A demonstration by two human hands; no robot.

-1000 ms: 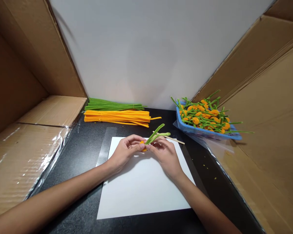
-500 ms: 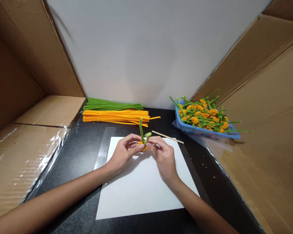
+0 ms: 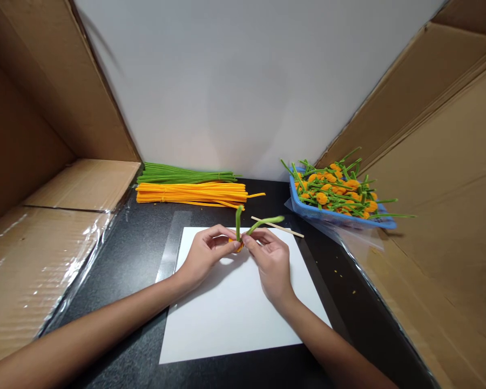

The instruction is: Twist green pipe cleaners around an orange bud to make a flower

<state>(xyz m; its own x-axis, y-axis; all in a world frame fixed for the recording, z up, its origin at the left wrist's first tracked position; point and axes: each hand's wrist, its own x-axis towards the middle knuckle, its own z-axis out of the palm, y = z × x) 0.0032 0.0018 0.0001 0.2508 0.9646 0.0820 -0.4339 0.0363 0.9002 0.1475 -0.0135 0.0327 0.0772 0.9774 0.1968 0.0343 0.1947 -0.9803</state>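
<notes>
Over the white paper (image 3: pixel 230 313), both hands meet at a small pipe-cleaner flower. My left hand (image 3: pixel 206 254) is closed with thumb and fingers pinching its orange pipe-cleaner head (image 3: pixel 234 246), most of which the fingers hide. From it rise two ends of a green pipe cleaner (image 3: pixel 238 219): one stands nearly upright, the other slants out to the right. My right hand (image 3: pixel 273 265), also closed, pinches the base of that slanting end between thumb and forefinger.
Behind the paper lie bundles of green pipe cleaners (image 3: pixel 186 174) and orange pipe cleaners (image 3: pixel 190 193). A blue basket (image 3: pixel 328 216) at the right holds many orange-and-green pieces. A thin wooden stick (image 3: pixel 277 227) lies by the paper's top edge. Cardboard walls (image 3: pixel 437 140) flank the black table (image 3: pixel 117 259).
The right-hand green end has swung outward and now points right instead of up. The upright end looks shorter and its tip is lower. Both hands have barely moved.
</notes>
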